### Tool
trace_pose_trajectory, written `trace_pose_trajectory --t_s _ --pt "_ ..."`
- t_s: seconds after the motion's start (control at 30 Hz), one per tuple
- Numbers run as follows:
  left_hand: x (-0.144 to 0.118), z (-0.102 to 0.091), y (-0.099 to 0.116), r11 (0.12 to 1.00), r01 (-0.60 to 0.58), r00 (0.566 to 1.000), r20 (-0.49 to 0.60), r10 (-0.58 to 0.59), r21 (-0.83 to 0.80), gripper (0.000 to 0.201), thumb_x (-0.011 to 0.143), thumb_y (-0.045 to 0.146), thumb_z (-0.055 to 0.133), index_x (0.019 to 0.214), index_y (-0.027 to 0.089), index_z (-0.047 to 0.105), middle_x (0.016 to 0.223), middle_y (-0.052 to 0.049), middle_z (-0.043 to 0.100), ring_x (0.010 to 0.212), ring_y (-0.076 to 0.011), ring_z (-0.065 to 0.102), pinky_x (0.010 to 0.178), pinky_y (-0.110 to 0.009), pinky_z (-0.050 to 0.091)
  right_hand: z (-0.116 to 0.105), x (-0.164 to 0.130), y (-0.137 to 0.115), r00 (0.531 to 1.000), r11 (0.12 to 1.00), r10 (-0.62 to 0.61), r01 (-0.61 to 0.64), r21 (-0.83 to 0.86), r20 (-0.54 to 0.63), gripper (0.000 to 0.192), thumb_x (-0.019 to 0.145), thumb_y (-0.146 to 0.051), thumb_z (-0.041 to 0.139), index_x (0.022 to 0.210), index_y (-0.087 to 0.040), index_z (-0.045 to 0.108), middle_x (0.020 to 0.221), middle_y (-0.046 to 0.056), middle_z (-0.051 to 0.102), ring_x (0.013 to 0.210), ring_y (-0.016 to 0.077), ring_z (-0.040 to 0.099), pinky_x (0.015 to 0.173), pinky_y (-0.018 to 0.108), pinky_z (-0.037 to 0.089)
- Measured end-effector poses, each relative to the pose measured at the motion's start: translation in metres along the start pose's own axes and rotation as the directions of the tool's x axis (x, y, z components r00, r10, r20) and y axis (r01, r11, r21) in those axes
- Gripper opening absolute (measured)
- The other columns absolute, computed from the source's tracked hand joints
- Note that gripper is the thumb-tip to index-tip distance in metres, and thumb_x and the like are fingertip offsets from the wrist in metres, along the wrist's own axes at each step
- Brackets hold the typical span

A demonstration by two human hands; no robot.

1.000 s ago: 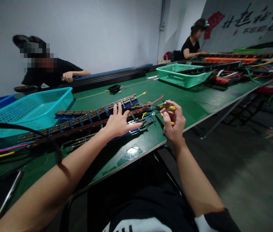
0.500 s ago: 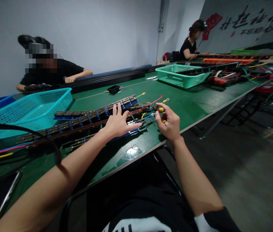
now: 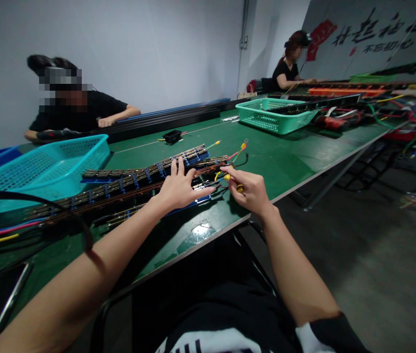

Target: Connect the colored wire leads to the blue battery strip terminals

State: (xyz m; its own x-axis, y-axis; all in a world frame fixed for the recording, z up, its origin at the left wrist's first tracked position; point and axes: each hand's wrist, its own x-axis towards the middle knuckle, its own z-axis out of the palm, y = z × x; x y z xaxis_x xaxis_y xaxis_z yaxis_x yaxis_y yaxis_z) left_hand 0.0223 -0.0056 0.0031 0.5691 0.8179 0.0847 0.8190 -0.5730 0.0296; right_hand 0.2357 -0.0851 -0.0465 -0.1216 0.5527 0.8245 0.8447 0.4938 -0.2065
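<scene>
Nearest, at the lower left of the frame, a dark flat device (image 3: 2, 294) is lying on the green table (image 3: 189, 240). Just right of the frame's centre, the right hand (image 3: 249, 190) is grasping a yellow-handled tool (image 3: 227, 177); only bits of yellow are showing around the fingers, and whether its working end is biting on anything I cannot tell. In the middle of the frame, the left hand (image 3: 179, 189) is resting palm down, fingers spread, on a bundle of metal-and-blue strips (image 3: 127, 182), without closing around it.

The bundle's long axis is running aslant, from the middle left of the frame up towards the centre right, so its wired ends are pointing to the right hand's side. The left hand is touching the strips themselves; the right hand is sitting just beside their ends, nearer to the loose wires. Above it, a yellow-collared ring terminal (image 3: 244, 145) is sticking up, apart from the fingers.

Farther off, a black part (image 3: 172, 137) is lying beyond the strips. A turquoise basket (image 3: 95, 159) is standing at the left, a green basket (image 3: 263, 122) right of centre. One co-worker (image 3: 83, 115) is leaning over the table at the upper left; another (image 3: 285, 76) is sitting at the upper right.
</scene>
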Motion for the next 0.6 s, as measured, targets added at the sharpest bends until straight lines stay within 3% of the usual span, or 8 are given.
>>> trace_pose_trajectory --t_s 0.3,0.6 --pt "0.0002 0.001 0.0 1.0 0.0 1.0 -0.01 0.0 0.013 0.108 0.08 0.093 0.032 0.152 0.014 0.042 0.169 -0.021 0.005 0.154 -0.0464 -0.001 0.117 -0.057 0.032 0.0007 0.0001 -0.0003 1.0 0.999 -0.023 0.024 -0.03 0.013 0.045 0.086 -0.012 0.05 0.127 -0.021 0.067 0.081 0.002 0.074 0.065 0.0139 0.065 0.066 0.025 0.049" --pt "0.0 -0.0002 -0.0003 1.0 -0.003 1.0 -0.012 0.003 -0.003 0.107 0.08 0.092 0.033 0.152 0.014 0.043 0.169 -0.023 0.005 0.154 -0.0472 0.0 0.116 -0.059 0.032 0.0019 0.0 -0.0047 0.988 0.988 0.144 -0.141 0.069 -0.05 0.042 0.086 -0.014 0.051 0.126 -0.022 0.061 0.078 -0.001 0.072 0.051 0.0102 0.058 0.056 0.023 0.047"
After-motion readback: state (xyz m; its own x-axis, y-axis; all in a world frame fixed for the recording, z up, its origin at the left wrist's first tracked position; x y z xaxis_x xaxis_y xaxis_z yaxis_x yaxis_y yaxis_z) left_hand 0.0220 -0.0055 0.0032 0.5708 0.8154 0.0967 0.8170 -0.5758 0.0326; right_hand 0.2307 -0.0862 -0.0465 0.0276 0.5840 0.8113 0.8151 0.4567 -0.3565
